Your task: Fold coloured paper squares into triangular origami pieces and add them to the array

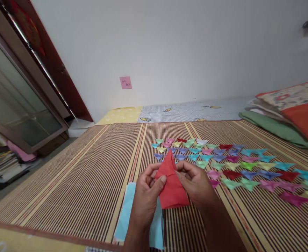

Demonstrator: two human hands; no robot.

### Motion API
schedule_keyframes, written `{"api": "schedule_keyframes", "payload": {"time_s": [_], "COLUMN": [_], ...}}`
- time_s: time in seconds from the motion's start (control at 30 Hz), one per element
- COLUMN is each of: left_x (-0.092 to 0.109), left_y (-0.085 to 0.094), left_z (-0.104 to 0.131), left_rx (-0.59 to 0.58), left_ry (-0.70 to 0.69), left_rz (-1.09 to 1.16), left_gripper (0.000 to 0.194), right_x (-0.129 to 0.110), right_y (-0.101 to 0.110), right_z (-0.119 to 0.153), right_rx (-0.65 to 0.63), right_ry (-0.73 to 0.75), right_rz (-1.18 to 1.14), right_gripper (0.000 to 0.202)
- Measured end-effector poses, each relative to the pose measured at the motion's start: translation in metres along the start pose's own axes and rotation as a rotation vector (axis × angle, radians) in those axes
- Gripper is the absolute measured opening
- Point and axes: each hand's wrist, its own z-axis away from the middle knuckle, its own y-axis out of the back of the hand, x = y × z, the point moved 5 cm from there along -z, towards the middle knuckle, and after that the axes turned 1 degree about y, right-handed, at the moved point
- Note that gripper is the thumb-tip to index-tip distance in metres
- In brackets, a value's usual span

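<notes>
A sheet of red paper (171,190), partly folded with a pointed top, is held up in front of me between both hands. My left hand (151,187) pinches its left side, the thumb lying flat on the front face. On the right edge, the thumb and fingers of my right hand (193,178) grip the paper near a crease. Beneath my left wrist lies light blue paper (124,213), partly covered by that forearm. Many small folded paper pieces (232,183) in several colours spread in rows beyond and to the right of my right hand.
A striped bamboo mat (72,182) covers the surface. Folded bedding (300,112) and a green cushion (271,129) sit at the far right. A pink note (126,82) is stuck on the white wall (182,52). At the left stand a glass-panelled cabinet (17,91) and stacked books (1,162).
</notes>
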Motion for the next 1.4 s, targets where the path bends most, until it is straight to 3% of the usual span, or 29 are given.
{"api": "schedule_keyframes", "payload": {"time_s": [0.2, 0.4, 0.57, 0.83, 1.0, 1.23, 1.33, 1.4], "left_x": [0.003, 0.004, -0.007, -0.009, -0.010, 0.001, 0.002, 0.007], "left_y": [0.000, -0.003, 0.009, 0.016, 0.023, 0.030, 0.027, 0.024], "left_z": [0.000, 0.002, 0.001, -0.001, -0.004, -0.003, -0.004, -0.005], "left_rx": [0.046, 0.019, 0.116, 0.224, 0.302, 0.247, 0.174, 0.102], "left_ry": [0.009, -0.043, -0.007, -0.002, 0.099, 0.218, 0.193, 0.135], "left_rz": [-0.057, -0.222, -0.067, -0.057, 0.100, 0.201, 0.198, 0.150], "left_gripper": [0.043, 0.063, 0.045, 0.035, 0.036, 0.031, 0.032, 0.035], "right_x": [-0.003, -0.023, -0.025, -0.020, -0.018, -0.005, -0.001, -0.004], "right_y": [0.001, -0.008, -0.016, -0.019, -0.006, 0.016, 0.010, 0.011], "right_z": [-0.001, 0.008, 0.008, 0.008, 0.006, -0.001, -0.002, 0.000], "right_rx": [0.002, 0.156, 0.082, 0.058, 0.174, 0.159, 0.054, 0.066], "right_ry": [0.064, 0.268, 0.307, 0.321, 0.316, 0.124, 0.050, 0.044], "right_rz": [0.092, 0.479, 0.643, 0.645, 0.569, 0.383, 0.276, 0.208], "right_gripper": [0.016, 0.009, 0.009, 0.026, 0.027, 0.018, 0.024, 0.029]}}
